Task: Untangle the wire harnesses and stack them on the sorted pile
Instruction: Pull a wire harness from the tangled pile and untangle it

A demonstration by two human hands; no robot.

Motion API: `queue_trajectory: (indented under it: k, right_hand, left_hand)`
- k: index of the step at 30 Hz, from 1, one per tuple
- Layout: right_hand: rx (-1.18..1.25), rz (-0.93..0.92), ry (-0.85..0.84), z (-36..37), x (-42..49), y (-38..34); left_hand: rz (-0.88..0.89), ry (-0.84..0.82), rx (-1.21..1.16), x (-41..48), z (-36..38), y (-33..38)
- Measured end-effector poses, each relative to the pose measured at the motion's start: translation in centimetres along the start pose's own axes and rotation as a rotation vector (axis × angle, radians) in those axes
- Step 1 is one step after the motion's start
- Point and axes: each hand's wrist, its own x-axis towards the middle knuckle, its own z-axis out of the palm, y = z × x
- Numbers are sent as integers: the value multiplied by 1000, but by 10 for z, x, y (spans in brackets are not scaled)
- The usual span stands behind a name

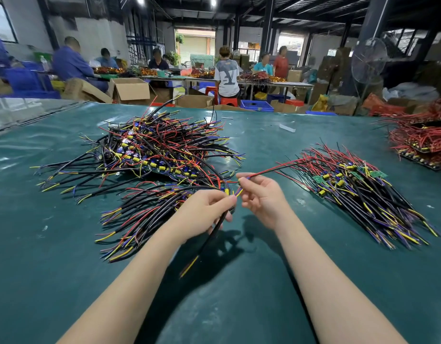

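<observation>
Hard to tell where the held wire harness [212,234] ends among the tangled heap [159,147] behind the fingers. Cut off at the right edge: a red wire heap [423,142]. Thin, bendy wires in black, red, yellow and blue, with small yellow blocks. Pinched by its black sleeve in the left hand [204,212], just above the smooth green table [264,294]. Pinched by its red strands in the right hand [261,197], fingers curled, strands reaching toward the sorted pile [363,192].

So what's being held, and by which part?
One wire harness, in both hands: the left hand grips its black cable, the right hand pinches its thin red wires, both near the middle join.
</observation>
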Motion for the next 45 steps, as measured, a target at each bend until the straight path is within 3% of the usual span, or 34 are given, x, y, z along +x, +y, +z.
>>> queue_trajectory:
  k: [4,9,13,19,24,29,35,45]
  right_hand:
    - [-45,23,-132,14,-3,5]
    - [23,31,-127,16,-2,5]
    - [20,2,-91,16,-1,6]
    - [-176,-60,-34,18,-2,7]
    - [-34,-34,44,4,-2,-2]
    - [44,-7,58,5,0,0]
    - [85,-31,58,6,1,1]
    - [97,25,-84,15,-4,6]
  left_hand:
    - [-19,90,-185,0,0,-2]
    - [-183,0,-395,1,-6,1]
    - [-258,55,-241,5,-1,0]
    - [-46,99,44,5,1,-7]
    - [3,16,-129,3,-3,-3]
    - [73,-13,-13,1,-6,-6]
    - [65,-135,-77,-2,-11,-3]
    - [31,-52,-65,0,-14,-2]
